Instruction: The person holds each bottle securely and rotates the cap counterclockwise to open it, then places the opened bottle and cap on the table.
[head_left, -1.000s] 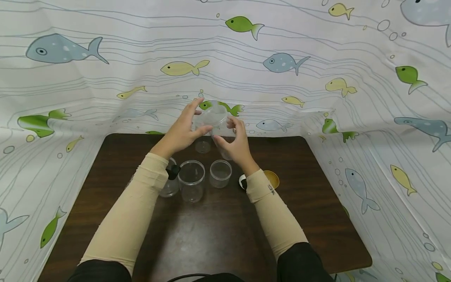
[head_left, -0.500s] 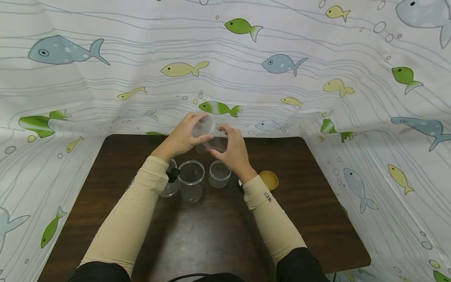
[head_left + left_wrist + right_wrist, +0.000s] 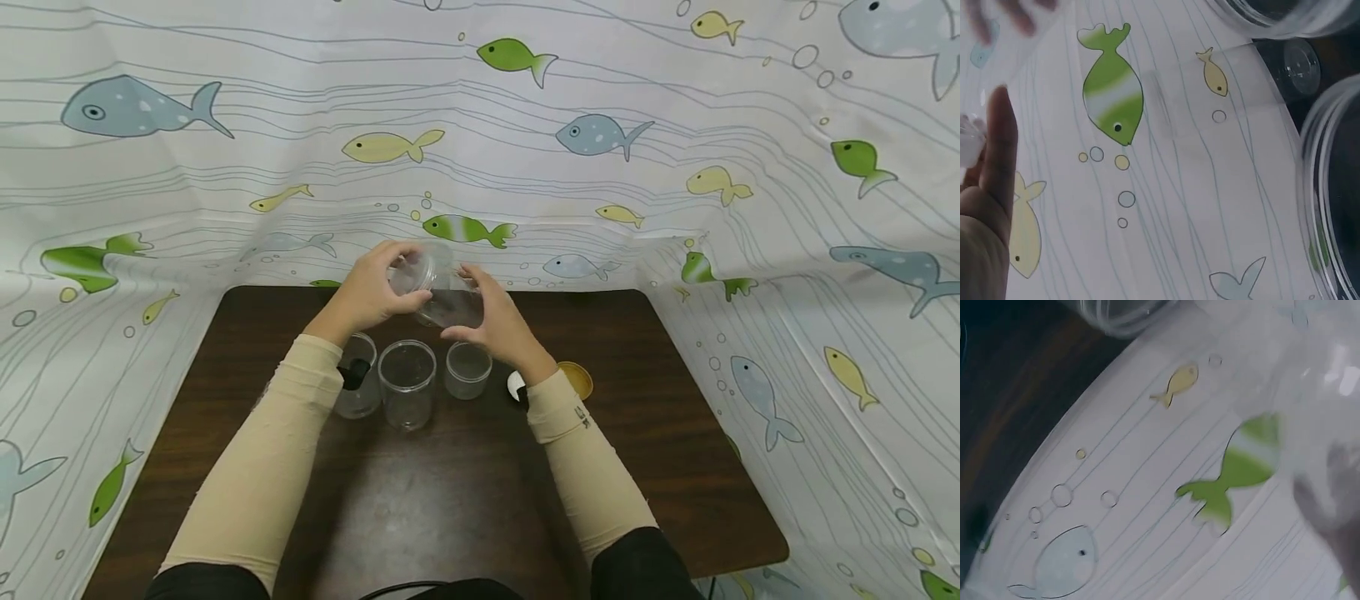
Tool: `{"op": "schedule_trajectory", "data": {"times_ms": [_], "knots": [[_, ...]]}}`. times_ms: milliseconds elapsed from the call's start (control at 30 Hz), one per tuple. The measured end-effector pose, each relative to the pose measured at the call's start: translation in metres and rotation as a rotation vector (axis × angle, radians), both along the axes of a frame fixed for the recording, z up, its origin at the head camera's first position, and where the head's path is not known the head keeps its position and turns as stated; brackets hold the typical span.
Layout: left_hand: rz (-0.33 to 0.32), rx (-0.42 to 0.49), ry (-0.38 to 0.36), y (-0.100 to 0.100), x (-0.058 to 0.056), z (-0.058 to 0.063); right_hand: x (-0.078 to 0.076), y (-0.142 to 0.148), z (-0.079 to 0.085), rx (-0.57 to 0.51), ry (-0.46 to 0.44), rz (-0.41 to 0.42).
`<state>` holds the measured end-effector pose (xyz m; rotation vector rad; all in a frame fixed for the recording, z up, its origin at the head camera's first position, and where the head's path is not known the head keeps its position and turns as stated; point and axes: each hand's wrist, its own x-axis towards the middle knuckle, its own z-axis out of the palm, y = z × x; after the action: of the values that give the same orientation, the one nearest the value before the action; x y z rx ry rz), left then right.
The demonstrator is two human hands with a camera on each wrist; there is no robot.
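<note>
In the head view, my left hand (image 3: 367,287) grips a tilted clear plastic jar (image 3: 412,271) above the back edge of the table. My right hand (image 3: 498,321) holds clear plastic at its right end, thumb below and fingers above. Whether this is one jar or two pieces together, I cannot tell. The left wrist view shows my left thumb (image 3: 999,162) beside a bit of clear plastic at the far left. Blurred in the right wrist view, part of my right hand (image 3: 1329,512) lies against clear plastic (image 3: 1335,394).
On the brown table (image 3: 420,508) stand a clear jar (image 3: 356,396) at left, a taller jar (image 3: 407,392) and a short jar (image 3: 468,375). A golden lid (image 3: 577,379) and a white round piece (image 3: 515,384) lie by my right wrist. Fish-print sheeting (image 3: 480,108) surrounds the table.
Both hands have come down a little from the sheeting, and the left has shifted left. The clear jar has tilted from nearly upright toward the left.
</note>
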<state>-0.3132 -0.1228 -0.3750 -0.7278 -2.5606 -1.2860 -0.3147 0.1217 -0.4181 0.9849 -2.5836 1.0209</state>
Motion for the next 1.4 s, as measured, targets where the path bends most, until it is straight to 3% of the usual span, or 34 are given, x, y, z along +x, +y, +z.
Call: {"op": "schedule_trajectory", "data": {"times_ms": [100,167,267,400,567,700,900,1000,1100,1300,1400], "knots": [[-0.053,0.017,-0.004,-0.003,0.001,-0.002,-0.006,0.014,0.007,-0.04,-0.311,0.139],[-0.086,0.023,-0.01,-0.003,0.002,-0.003,-0.009,0.02,0.009,-0.048,-0.429,0.212],[-0.111,0.032,-0.03,-0.003,0.002,-0.006,-0.01,0.024,0.011,-0.074,-0.507,0.273],[-0.121,0.038,-0.044,-0.005,0.001,-0.009,-0.006,0.023,0.012,-0.074,-0.499,0.231],[-0.104,0.046,-0.06,-0.007,0.001,-0.011,0.0,0.017,0.007,-0.008,-0.31,0.076],[-0.068,0.032,-0.072,-0.008,0.0,-0.013,0.003,0.007,0.0,0.097,-0.051,-0.058],[-0.009,0.015,-0.112,-0.008,0.001,-0.011,0.007,-0.009,-0.017,0.192,0.422,-0.24],[0.006,0.013,-0.106,-0.011,0.002,-0.012,0.01,-0.016,-0.021,0.203,0.506,-0.26],[0.019,0.027,-0.085,-0.014,0.003,-0.015,0.011,-0.015,-0.02,0.207,0.427,-0.205],[-0.001,0.061,-0.01,-0.018,0.005,-0.018,0.009,0.003,-0.006,0.048,-0.043,-0.02],[-0.023,0.073,0.008,-0.018,0.006,-0.019,0.006,0.008,-0.004,0.032,-0.161,0.015]]}}
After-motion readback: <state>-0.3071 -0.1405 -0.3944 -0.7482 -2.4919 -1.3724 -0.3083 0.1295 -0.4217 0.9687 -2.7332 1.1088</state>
